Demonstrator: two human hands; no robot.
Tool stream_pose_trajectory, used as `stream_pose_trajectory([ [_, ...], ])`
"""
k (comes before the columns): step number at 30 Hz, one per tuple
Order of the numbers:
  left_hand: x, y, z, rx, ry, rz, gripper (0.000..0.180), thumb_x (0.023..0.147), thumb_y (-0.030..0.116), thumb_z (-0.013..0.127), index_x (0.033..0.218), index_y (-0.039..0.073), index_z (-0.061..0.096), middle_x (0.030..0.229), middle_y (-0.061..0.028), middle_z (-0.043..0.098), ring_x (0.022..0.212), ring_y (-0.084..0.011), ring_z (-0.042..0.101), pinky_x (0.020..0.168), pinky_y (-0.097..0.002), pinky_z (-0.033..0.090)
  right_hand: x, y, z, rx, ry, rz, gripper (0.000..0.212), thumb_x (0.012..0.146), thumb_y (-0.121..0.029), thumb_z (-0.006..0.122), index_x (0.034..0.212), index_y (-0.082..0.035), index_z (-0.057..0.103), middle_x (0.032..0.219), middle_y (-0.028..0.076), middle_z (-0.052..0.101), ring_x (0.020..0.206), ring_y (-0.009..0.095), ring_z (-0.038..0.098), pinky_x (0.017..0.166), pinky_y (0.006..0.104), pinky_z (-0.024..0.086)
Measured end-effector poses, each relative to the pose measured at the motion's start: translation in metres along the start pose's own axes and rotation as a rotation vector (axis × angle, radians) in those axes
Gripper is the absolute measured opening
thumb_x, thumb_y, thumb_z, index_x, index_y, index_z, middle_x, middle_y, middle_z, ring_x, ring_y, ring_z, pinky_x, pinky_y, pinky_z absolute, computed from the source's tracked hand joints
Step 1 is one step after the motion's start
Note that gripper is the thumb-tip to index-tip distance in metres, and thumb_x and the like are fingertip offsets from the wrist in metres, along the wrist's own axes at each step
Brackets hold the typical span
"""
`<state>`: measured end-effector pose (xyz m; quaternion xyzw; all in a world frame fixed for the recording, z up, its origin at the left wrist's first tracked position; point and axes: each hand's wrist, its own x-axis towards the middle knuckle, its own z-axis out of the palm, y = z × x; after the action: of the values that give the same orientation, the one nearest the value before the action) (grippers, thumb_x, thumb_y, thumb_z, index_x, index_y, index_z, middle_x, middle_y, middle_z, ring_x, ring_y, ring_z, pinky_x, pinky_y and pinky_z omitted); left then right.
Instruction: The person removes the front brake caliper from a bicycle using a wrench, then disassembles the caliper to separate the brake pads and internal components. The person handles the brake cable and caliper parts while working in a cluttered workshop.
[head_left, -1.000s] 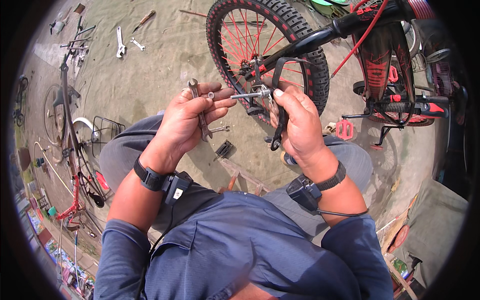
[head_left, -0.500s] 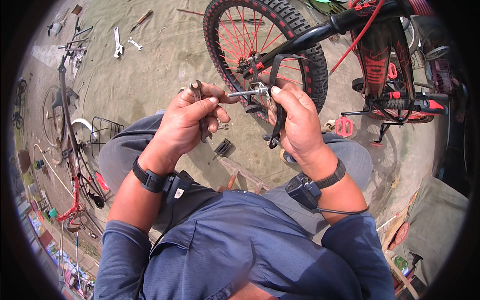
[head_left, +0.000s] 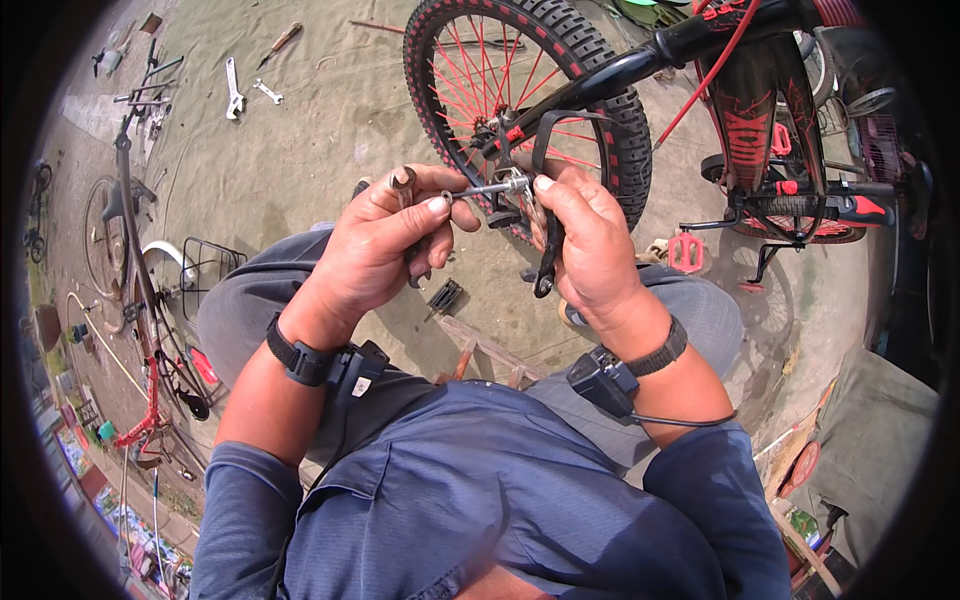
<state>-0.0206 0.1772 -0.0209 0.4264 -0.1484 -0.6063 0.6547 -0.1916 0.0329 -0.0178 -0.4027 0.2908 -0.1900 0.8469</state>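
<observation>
My left hand [head_left: 365,245] is closed around a dark open-end wrench [head_left: 403,181], whose jaw sticks up past the curled fingers. Between its thumb and forefinger it also pinches a small nut [head_left: 447,198] against the end of a long bolt [head_left: 478,191]. The bolt points left out of a black bicycle caliper brake [head_left: 545,265] with curved arms. My right hand [head_left: 598,245] grips that brake, thumb pressed close to the bolt's base. The right fingertips are partly hidden behind the brake.
A bicycle with a red-spoked wheel [head_left: 628,150] stands just beyond my hands. A larger wrench [head_left: 234,88], a smaller wrench [head_left: 268,90] and a screwdriver [head_left: 281,43] lie at the far left. A black pedal [head_left: 445,295] lies between my knees.
My left hand has moved slightly right, bringing its thumb and forefinger to the bolt's tip, where a nut now shows. The right hand, still holding the brake, has shifted a little left.
</observation>
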Motion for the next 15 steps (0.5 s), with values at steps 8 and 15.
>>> stream_pose_trajectory([
  [8,0.0022,-0.0018,0.0022,-0.06,-0.009,0.018,0.026,0.101,0.011,0.058,0.125,0.003,0.054,0.097,-0.013,0.069,0.062,-0.0107,0.061,0.048,-0.0191,0.042,0.0008,0.0009,0.0014,-0.032,-0.017,-0.022,0.025,0.1,-0.013,0.052,0.119,-0.001,0.063,0.095,-0.004,0.061,0.08,0.002,0.051,0.071,0.0198,0.043],
  [15,0.0005,-0.0018,-0.0004,0.006,0.001,0.029,0.027,0.1,0.011,0.06,0.124,0.002,0.054,0.096,-0.0131,0.069,0.061,-0.0102,0.061,0.047,-0.0189,0.041,-0.0032,-0.0026,0.006,0.026,-0.021,0.008,0.025,0.1,-0.013,0.052,0.119,-0.002,0.063,0.094,-0.004,0.061,0.08,0.002,0.051,0.072,0.0205,0.042],
])
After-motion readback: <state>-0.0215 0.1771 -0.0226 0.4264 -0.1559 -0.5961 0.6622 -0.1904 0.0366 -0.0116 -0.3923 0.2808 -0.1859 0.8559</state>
